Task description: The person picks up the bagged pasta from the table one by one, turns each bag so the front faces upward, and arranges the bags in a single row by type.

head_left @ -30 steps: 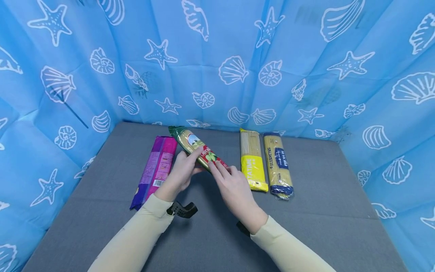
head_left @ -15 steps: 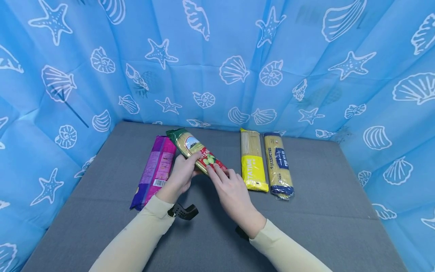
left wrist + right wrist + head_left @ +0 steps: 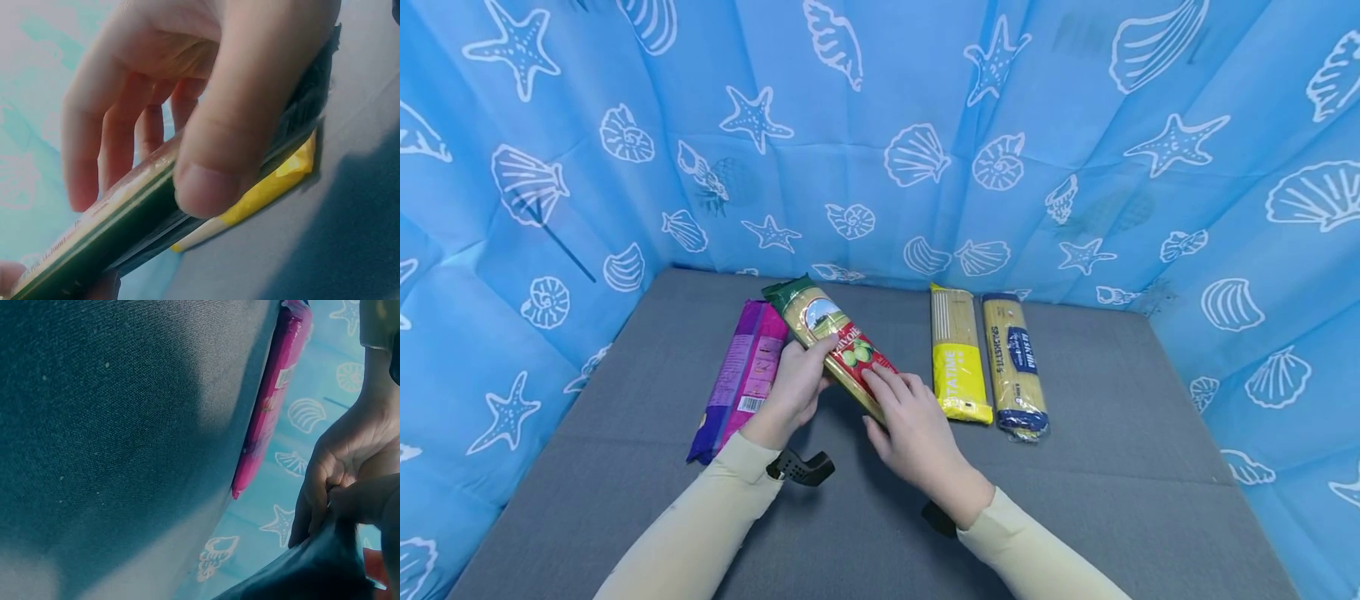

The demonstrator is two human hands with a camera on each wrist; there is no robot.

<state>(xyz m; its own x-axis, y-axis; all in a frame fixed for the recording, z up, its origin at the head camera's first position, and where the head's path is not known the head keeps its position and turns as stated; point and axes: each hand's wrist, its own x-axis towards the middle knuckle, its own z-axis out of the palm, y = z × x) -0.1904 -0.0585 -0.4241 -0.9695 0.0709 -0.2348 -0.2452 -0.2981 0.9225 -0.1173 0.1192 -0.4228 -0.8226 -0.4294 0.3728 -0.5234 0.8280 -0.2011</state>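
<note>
Holding the green-topped pasta pack (image 3: 856, 346) tilted over the table (image 3: 1112, 400), left hand (image 3: 793, 383) pinches it, thumb on front. Right hand (image 3: 917, 429) now shows its thumb, hidden half a second ago, at the lower edge, fingers over the label; probably a grip adjustment.

Green-and-red packet (image 3: 847, 330): brand word on red panel (image 3: 859, 346), partly legible — letters "VOI"; small print along its edge in left wrist view, blurred.
Yellow packet (image 3: 959, 354): white "TATIME" running lengthwise — lettering before it unclear.
Blue-ended packet (image 3: 1012, 367): dark "SPAGHETTI" plus apparent "5" lengthwise; white lettering on blue label (image 3: 1021, 349), too blurred.
Purple-pink packet (image 3: 741, 375): barcode (image 3: 750, 404), digits too small; other text unreadable.
</note>
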